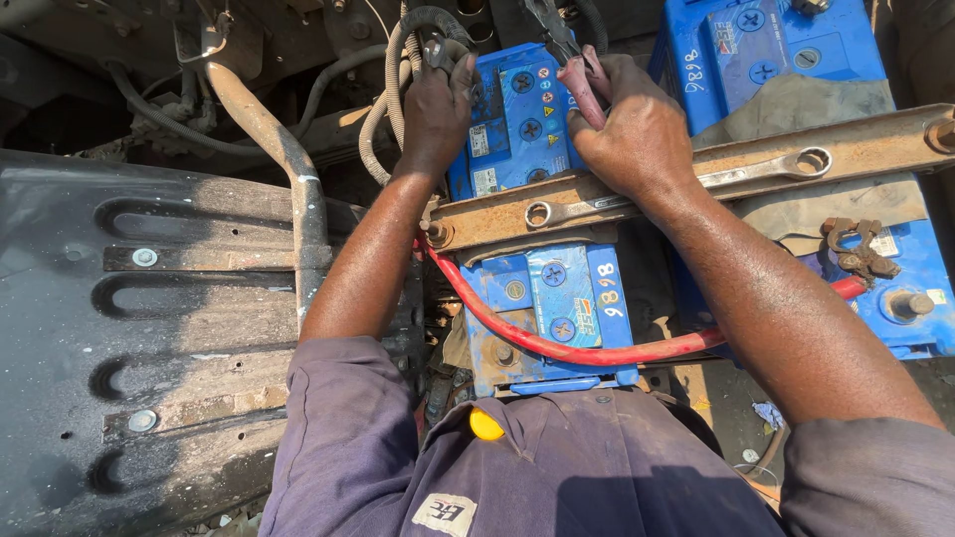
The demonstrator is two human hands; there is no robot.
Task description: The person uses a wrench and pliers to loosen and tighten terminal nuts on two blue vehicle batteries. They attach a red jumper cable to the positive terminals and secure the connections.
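Two blue vehicle batteries sit side by side; the left battery (537, 199) lies under a rusty hold-down bar (875, 144). My left hand (436, 107) grips a cable clamp at the battery's far left corner, beside a bundle of grey cables (388, 89). My right hand (632, 129) is closed on pliers with worn pink handles (580, 88), their jaws pointing away over the battery's far edge. A ring spanner (756, 171) lies along the bar, partly under my right wrist. A red cable (557, 343) curves across the near end of the battery.
The right battery (786, 50) holds a rusty terminal clamp (858, 249) at its near end. A dark ribbed metal panel (149, 328) fills the left side. A bent rusty pipe (288, 169) runs down beside it. Hoses and engine parts crowd the far side.
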